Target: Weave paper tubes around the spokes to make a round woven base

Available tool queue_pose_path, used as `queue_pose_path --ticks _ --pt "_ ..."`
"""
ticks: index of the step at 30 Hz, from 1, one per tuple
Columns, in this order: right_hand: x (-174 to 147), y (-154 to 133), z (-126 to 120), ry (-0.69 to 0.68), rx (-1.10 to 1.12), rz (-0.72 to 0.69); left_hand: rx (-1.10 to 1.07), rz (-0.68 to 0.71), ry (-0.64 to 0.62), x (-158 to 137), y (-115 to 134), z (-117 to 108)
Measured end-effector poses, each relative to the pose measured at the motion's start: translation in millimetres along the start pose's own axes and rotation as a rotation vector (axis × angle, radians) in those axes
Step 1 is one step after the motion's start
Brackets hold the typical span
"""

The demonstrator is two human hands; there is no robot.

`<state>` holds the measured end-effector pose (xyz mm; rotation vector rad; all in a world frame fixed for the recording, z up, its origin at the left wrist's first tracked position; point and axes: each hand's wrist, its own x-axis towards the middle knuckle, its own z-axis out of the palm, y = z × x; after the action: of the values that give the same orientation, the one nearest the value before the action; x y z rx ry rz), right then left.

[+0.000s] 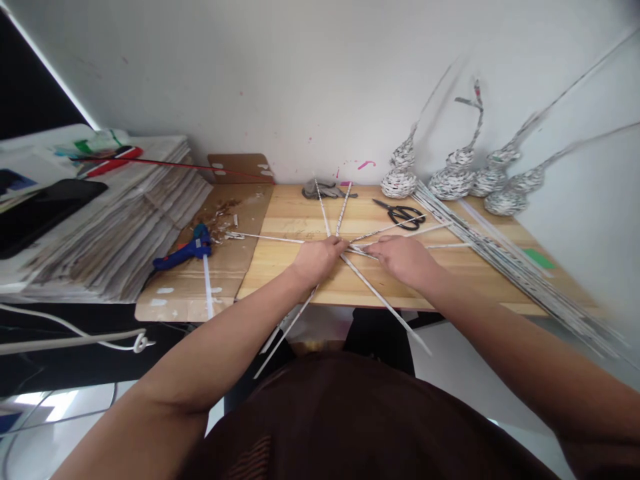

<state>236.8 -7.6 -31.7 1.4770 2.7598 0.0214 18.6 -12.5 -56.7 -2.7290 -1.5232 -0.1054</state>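
Several thin rolled-paper sticks (385, 301) cross at one point on the wooden table and fan out like spokes. At that crossing my left hand (320, 260) is closed, its fingers pressing on the sticks. Just to the right, my right hand (399, 257) pinches a paper stick close to the centre. Some spokes point toward the wall, and others reach past the table's front edge. The exact weave under my fingers is hidden.
Black-handled scissors (406, 217) and a grey cloth (327, 191) lie behind. Woven gourd shapes (399, 181) stand at the wall. A bundle of paper sticks (520, 267) lies right. A blue glue gun (187, 250) rests on cardboard (235, 267), beside a newspaper stack (135, 227) bearing a phone (50, 210).
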Motion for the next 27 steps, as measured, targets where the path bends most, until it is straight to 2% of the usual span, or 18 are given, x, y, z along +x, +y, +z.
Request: queue_pose_path --ticks 4,7,13,19,22,25,27 --pt "-1.0 3.1 -1.2 0.053 0.003 -0.093 -0.042 -0.004 0.042 -0.1 -2.6 6.7" --pt "-0.5 4.5 1.8 0.078 0.101 -0.130 -0.065 0.016 0.064 0.9 -3.8 10.5" --pt "6.1 -0.1 11.1 0.062 0.206 -0.118 -0.064 -0.001 0.050 1.7 -1.2 8.2" --pt "8.3 -4.7 4.8 0.031 0.210 -0.132 -0.089 0.005 0.066 0.3 -1.6 6.4" --pt "5.7 -9.7 -0.4 0.053 0.244 -0.098 -0.112 0.000 0.053 0.5 -2.5 5.6" --pt "2.0 -16.4 -2.4 0.083 0.279 -0.001 -0.128 0.004 0.044 0.3 -2.4 3.8" --pt "0.1 -20.0 -1.7 0.057 0.231 0.061 -0.131 0.006 0.033 -0.4 -2.2 2.4"
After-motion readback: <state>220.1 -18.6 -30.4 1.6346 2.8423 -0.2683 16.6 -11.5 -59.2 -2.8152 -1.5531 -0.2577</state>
